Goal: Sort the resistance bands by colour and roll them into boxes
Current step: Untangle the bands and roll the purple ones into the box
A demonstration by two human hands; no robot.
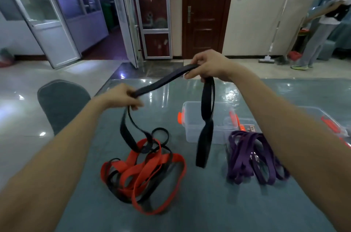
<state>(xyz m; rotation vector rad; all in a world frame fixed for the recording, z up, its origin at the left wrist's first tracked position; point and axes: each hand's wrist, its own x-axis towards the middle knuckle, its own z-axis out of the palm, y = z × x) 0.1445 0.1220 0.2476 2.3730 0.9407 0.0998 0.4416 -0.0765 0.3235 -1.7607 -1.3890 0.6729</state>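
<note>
Tabletop (190,212) lies bare near its front edge; both hands grip black band (163,81) aloft.

Tabletop (190,212): grey-green, glossy, reflecting ceiling light. Grey chair back (62,102) stands at its left edge. Floor: pale polished tiles (47,75). Far wall: dark brown wooden door (206,11), closed, metal handle on its left side. Just left of it, a glass-fronted cabinet (152,11) with red contents. Glazed metal-framed doors (47,13) at left. A mop (273,37) leans on the cream wall; a person (322,22) stands at far right.
</note>
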